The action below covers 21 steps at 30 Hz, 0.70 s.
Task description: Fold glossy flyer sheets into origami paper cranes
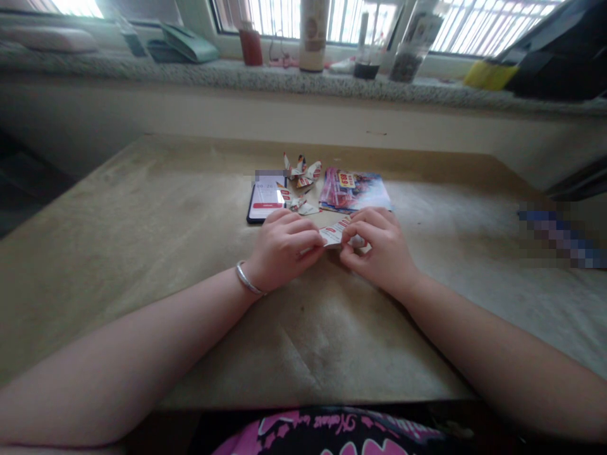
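Note:
Both hands meet over the middle of the table (142,253), pinching one small folded piece of printed paper (334,232) between them. My left hand (284,246), with a silver bracelet at the wrist, has its fingers curled on the paper's left side. My right hand (377,249) grips the right side with bent fingers. Just beyond the hands lie several small folded paper figures (303,172), a phone (265,198) with its screen lit, and a stack of colourful printed sheets (353,188).
A stone windowsill (284,79) runs along the back with bottles, a red cup (250,45), a tall container (313,35) and a yellow item (488,74). A blurred object (562,239) lies at the table's right side.

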Available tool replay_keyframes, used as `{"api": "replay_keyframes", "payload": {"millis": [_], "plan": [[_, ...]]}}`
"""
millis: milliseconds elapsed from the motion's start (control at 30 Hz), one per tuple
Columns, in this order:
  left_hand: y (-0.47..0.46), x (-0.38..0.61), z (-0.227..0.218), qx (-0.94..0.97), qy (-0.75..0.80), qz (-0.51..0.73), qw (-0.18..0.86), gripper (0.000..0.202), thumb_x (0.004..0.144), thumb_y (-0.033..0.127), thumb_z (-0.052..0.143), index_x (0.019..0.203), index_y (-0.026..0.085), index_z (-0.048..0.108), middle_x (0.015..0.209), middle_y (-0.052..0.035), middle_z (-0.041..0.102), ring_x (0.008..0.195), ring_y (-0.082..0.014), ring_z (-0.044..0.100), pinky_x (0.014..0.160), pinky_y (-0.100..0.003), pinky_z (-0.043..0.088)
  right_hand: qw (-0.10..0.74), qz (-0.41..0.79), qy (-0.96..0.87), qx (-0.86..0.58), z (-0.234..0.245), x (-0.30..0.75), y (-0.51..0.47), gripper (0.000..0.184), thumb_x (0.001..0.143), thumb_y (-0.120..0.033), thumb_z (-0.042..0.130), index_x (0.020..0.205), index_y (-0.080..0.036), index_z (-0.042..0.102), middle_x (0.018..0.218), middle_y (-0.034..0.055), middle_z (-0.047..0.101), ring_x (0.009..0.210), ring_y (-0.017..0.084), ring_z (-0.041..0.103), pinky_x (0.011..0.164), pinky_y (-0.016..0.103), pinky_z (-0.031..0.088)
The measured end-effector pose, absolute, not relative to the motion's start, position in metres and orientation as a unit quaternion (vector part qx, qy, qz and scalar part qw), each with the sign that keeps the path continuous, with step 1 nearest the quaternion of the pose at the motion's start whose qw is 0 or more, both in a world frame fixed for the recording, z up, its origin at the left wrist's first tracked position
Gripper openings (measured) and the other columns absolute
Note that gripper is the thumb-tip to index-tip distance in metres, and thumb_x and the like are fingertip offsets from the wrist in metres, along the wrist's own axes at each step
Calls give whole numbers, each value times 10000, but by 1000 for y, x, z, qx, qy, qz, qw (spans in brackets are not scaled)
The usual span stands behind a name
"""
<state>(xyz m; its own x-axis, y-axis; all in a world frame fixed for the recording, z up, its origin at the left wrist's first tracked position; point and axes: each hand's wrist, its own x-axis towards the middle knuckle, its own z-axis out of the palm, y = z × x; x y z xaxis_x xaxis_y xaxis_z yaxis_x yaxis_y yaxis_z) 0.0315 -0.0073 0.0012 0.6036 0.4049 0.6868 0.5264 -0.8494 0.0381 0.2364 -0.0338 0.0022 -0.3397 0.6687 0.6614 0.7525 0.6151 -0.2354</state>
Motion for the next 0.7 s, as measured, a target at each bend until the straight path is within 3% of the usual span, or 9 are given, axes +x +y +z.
{"api": "replay_keyframes", "payload": {"millis": [367, 700], "plan": [[-6, 28, 0, -890, -265, -359, 96, 182, 885, 273, 569, 732, 210, 643, 767, 17, 684, 713, -125, 555, 763, -289, 400, 395, -24, -801, -449, 4, 241, -35, 75, 712, -151, 591, 722, -226, 591, 778, 35, 605, 843, 216, 580, 807, 389, 457], [-5, 28, 1, -898, -256, -348, 80, 176, 889, 325, 586, 772, 216, 658, 802, 11, 695, 741, -133, 567, 757, -290, 407, 354, -69, -832, -422, 2, 240, -36, 57, 759, -179, 596, 735, -226, 618, 847, 43, 644, 892, 222, 579, 835, 396, 451]]}}
